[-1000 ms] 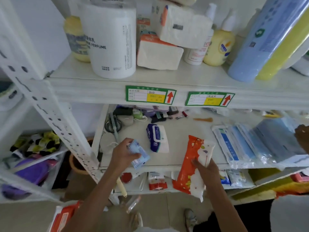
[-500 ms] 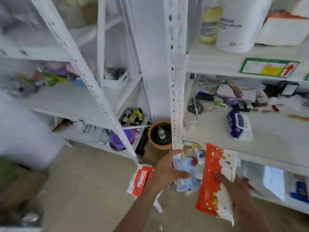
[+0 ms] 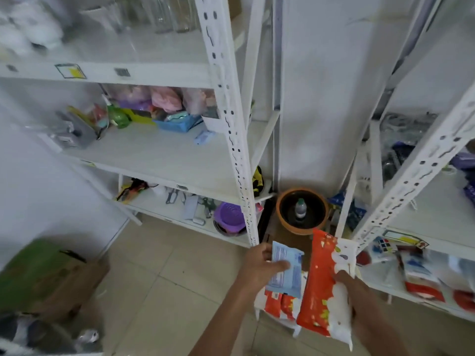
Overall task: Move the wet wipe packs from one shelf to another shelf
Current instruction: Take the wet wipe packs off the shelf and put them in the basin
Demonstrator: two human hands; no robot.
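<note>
My left hand (image 3: pixel 261 265) grips a small light-blue wet wipe pack (image 3: pixel 285 272), thumb across its front. My right hand (image 3: pixel 345 281) holds a large orange-and-white wet wipe pack (image 3: pixel 321 281) upright by its right side. Both packs hang low over the floor between two white shelf units. Another small pale-blue pack (image 3: pixel 204 136) lies on the middle board (image 3: pixel 164 155) of the left unit. Below my hands, more orange-and-white packs (image 3: pixel 280 304) lie on the floor.
A perforated white post (image 3: pixel 231 119) of the left unit stands just above my left hand. A brown pot (image 3: pixel 302 210) with a small bottle sits in the corner. The right unit (image 3: pixel 421 163) holds packets on its low boards. A cardboard box (image 3: pixel 51 278) stands at lower left.
The view has swung left, from the right unit to the left unit. Both hands carried their packs away from the right shelf and now hold them over the floor between the units.
</note>
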